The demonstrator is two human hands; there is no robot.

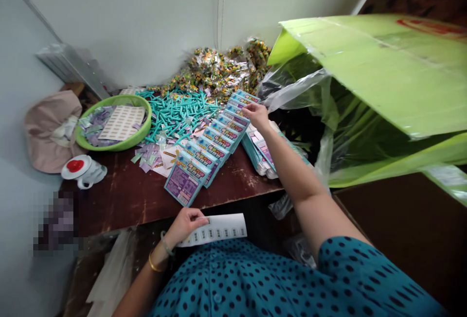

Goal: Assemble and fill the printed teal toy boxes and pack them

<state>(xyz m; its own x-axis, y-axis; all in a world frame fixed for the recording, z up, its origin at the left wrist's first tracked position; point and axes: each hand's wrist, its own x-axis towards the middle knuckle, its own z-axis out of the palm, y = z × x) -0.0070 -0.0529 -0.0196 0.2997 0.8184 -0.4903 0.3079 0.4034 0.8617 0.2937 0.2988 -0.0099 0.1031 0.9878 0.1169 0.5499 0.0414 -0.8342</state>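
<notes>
My left hand (pixel 185 224) is closed on a white sticker strip (pixel 219 230) held low by my lap, below the table's front edge. My right hand (pixel 256 114) reaches out over the table, its fingers pinched at the far end of a long overlapping row of blue printed cards (pixel 211 144). The nearest card of the row, purple-faced (pixel 182 184), lies at the table's front. A second stack of cards (pixel 260 154) rests under my right forearm. A heap of teal stick-shaped pieces (pixel 175 113) lies just left of the row.
A green bowl (pixel 140 134) holds a sticker sheet and small wrappers. A white tape dispenser with a red centre (pixel 82 168) stands at the left, on the dark wooden table (pixel 127 195). A pile of shiny wrapped sweets (pixel 219 69) sits at the back. A large green carton with plastic lining (pixel 372 74) fills the right.
</notes>
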